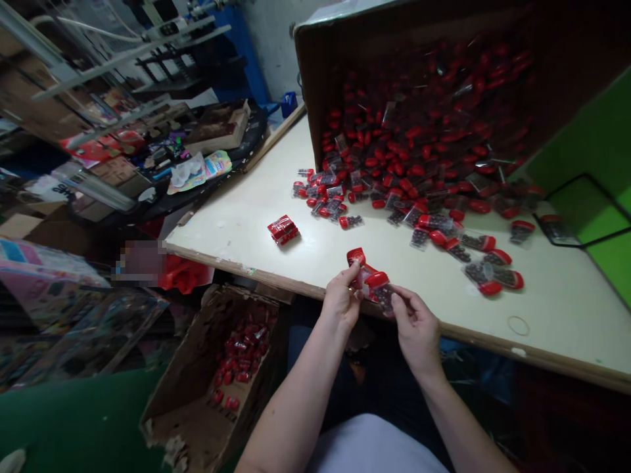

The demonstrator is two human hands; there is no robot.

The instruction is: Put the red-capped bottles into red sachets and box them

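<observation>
Both hands, left hand (341, 301) and right hand (415, 326), grip small red-capped packets (371, 278) at the table (246, 217) edge. A tipped cardboard box (315, 72) spills more packets behind; a bundle (283, 230) lies nearby.

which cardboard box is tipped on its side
The big cardboard box on the table, spilling red-capped packets; the floor box stands upright.

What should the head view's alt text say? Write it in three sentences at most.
Two bare hands, left hand and right hand, hold small red-capped packets over a pale table edge. A tipped cardboard box spills more across the table; another box sits on the floor.
</observation>
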